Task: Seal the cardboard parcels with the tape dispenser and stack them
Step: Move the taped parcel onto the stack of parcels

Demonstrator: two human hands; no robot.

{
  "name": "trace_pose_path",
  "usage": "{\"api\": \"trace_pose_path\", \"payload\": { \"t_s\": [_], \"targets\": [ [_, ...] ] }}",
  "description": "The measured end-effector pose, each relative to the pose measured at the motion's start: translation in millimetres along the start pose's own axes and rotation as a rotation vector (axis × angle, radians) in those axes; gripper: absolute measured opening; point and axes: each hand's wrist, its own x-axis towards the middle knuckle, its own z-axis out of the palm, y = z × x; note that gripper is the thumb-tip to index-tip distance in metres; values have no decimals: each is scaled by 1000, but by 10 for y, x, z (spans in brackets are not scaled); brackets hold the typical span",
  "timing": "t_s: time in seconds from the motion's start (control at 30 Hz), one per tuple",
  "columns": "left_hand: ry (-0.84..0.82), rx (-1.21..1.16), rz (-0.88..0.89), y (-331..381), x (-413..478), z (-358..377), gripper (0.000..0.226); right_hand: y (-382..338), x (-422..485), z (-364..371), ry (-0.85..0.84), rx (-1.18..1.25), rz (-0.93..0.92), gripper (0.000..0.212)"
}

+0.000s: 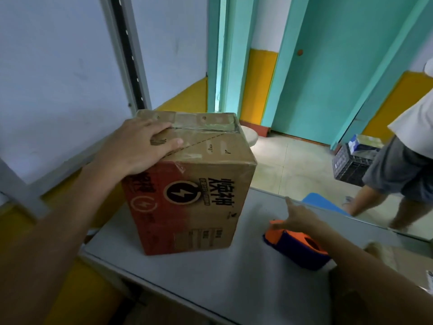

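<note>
A brown cardboard parcel [199,191] with a red side and a lightning logo stands on the grey table [210,277]. Clear tape runs across its top flaps. My left hand [143,146] lies flat on the parcel's top near-left corner, fingers spread. To the right, an orange and purple tape dispenser [297,247] lies on the table. My right hand [300,216] hovers just over its far end, fingers apart, blurred, and I cannot tell whether it touches the dispenser.
Another person's legs and shirt [398,179] stand at the right beside a dark crate [349,163]. A blue object [321,202] lies beyond the table's far edge. A second cardboard piece [384,254] sits at the table's right. A wall is close on the left.
</note>
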Motion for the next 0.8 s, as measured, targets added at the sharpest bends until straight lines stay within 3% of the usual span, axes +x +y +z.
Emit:
{"api": "trace_pose_path", "payload": {
  "t_s": [0.13,0.3,0.4,0.5,0.67,0.8],
  "targets": [
    [44,-33,-6,-70,-86,16,72,110,-104,-79,107,34,20,98],
    [73,-90,-12,-95,-110,45,68,162,-227,42,-221,-164,10,106],
    [100,-94,-10,-60,-82,34,67,177,-206,248,-169,-184,-51,101],
    [104,-83,-16,-83,-86,28,65,337,-183,373,-78,-111,-43,111],
    [80,-158,-7,-212,-105,53,57,323,-136,250,-134,53,-95,103],
    [44,-212,1,-199,-107,44,67,184,-188,-315,-166,283,-275,91]
  ]
}}
